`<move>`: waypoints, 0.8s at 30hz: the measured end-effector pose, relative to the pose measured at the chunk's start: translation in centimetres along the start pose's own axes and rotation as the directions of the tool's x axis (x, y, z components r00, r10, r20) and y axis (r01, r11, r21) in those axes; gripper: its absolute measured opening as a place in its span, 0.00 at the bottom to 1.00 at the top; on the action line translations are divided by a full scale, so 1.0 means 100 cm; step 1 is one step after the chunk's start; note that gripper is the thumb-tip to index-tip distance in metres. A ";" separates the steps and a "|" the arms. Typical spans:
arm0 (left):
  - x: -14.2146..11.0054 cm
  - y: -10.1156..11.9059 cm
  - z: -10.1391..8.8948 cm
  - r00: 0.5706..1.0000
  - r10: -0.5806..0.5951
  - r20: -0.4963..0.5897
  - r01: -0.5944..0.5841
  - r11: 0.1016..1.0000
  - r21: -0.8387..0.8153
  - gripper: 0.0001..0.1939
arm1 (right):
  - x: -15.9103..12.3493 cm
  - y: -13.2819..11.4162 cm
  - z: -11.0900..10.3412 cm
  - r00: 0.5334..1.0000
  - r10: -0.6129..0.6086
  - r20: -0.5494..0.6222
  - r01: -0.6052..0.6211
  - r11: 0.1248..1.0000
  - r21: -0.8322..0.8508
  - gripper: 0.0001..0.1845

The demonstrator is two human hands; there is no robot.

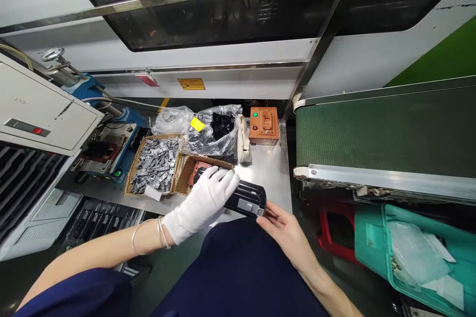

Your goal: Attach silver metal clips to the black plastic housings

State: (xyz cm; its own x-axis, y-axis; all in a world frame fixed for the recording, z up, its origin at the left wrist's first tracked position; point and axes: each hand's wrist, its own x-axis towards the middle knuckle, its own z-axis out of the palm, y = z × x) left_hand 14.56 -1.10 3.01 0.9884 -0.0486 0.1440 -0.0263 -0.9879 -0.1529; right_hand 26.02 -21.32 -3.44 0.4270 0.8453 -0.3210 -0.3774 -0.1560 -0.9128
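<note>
Dark blue trousers fill the foreground as a seated worker grips a black rectangular plastic casing over the near edge of the steel table. White-gloved left hand wraps its top; bare right hand pinches its near end. Just behind, a cardboard box of grey metal clips sits beside clear plastic bags.

White cotton glove on the left hand, bare right hand. Glossy black plastic part with a grey panel, centre frame. Silvery-grey pieces in the brown cardboard box. Yellow tag on the clear bag of black parts. Orange-brown fixture with a green dot. Dark green conveyor belt, right. Teal crate, lower right. Navy clothing below.
</note>
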 end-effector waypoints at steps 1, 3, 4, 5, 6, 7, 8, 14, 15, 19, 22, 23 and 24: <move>0.000 0.000 0.000 1.000 -0.002 -0.002 0.002 1.000 0.018 0.20 | 0.002 0.000 0.000 1.000 0.014 -0.001 -0.014 1.000 0.001 0.41; 0.000 -0.001 0.000 1.000 -0.005 -0.002 0.005 0.999 0.052 0.17 | 0.008 0.002 0.002 0.999 0.036 -0.004 -0.036 0.999 0.023 0.39; 0.000 -0.002 0.000 1.000 -0.006 -0.006 0.006 0.998 0.064 0.17 | 0.011 0.004 0.003 0.999 0.042 0.001 -0.042 0.998 0.040 0.37; -0.001 -0.003 0.001 1.000 -0.008 -0.012 0.009 0.997 0.074 0.17 | 0.014 0.007 0.004 0.999 0.049 0.012 -0.049 0.997 0.056 0.36; -0.002 -0.004 0.002 1.000 -0.016 -0.016 0.017 0.997 0.081 0.17 | 0.017 0.009 0.005 0.998 0.055 0.025 -0.056 0.996 0.069 0.34; -0.003 -0.006 0.004 1.000 -0.024 -0.017 0.025 0.996 0.082 0.17 | 0.020 0.010 0.005 0.997 0.060 0.038 -0.063 0.995 0.074 0.33; -0.005 -0.008 0.007 0.999 -0.034 -0.012 0.035 0.997 0.074 0.17 | 0.023 0.011 0.006 0.997 0.065 0.044 -0.068 0.995 0.071 0.32; -0.016 -0.025 0.032 0.993 -0.114 0.035 0.116 0.991 -0.060 0.22 | 0.052 -0.003 0.012 0.985 0.121 0.120 -0.123 0.992 0.012 0.36; -0.018 -0.028 0.036 0.991 -0.134 0.011 0.134 0.990 -0.050 0.24 | 0.059 -0.004 0.014 0.984 0.122 0.134 -0.124 0.992 0.006 0.37; -0.022 -0.045 0.051 0.978 -0.187 -0.093 0.184 0.982 -0.039 0.30 | 0.088 0.000 0.022 0.982 0.099 0.162 -0.098 0.995 -0.012 0.35; -0.024 -0.060 0.063 0.971 -0.222 -0.094 0.207 0.967 -0.145 0.38 | 0.110 -0.004 0.023 0.980 0.092 0.177 -0.063 0.984 -0.168 0.36; -0.025 -0.066 0.068 0.963 -0.246 -0.107 0.225 0.958 -0.178 0.38 | 0.121 -0.008 0.021 0.974 0.102 0.203 -0.054 0.972 -0.227 0.37; -0.026 -0.071 0.073 0.951 -0.283 -0.125 0.252 0.943 -0.215 0.37 | 0.135 -0.015 0.018 0.962 0.112 0.249 -0.040 0.960 -0.278 0.37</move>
State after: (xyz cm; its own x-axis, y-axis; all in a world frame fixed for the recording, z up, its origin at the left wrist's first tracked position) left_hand 13.24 7.10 -3.43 0.9287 0.2149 0.3022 0.1924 -0.9759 0.1028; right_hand 30.85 -8.70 -5.99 0.1642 0.9230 -0.3481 -0.1512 -0.3252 -0.9335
